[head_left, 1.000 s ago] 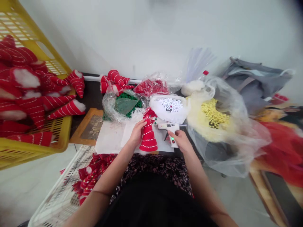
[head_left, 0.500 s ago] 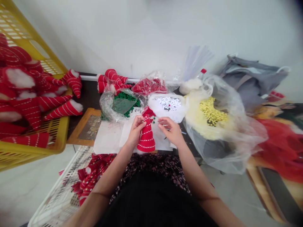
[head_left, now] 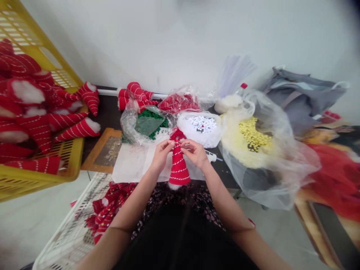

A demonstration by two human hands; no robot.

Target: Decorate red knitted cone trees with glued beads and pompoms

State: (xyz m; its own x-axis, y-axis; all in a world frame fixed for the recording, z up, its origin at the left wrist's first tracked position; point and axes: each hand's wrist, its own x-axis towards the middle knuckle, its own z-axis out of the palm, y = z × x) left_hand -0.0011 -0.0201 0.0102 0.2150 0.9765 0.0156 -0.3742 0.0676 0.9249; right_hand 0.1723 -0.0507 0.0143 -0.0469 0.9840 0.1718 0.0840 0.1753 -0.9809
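A red cone-shaped hat with white stripes lies on a white sheet in front of me, its wide end toward my lap. My left hand grips its upper left side with curled fingers. My right hand pinches the hat near its tip from the right. A white glue gun lies on the table just right of my right hand, partly hidden by it.
Plastic bags behind the hat hold green pieces, white beads, red bits and yellow beads. A yellow crate at left is full of striped hats. A white basket with more hats sits low left. Grey fabric lies far right.
My right hand let go of the glue gun, which now lies on the table, and moved left onto the hat's tip. The hat has slid a little toward me.
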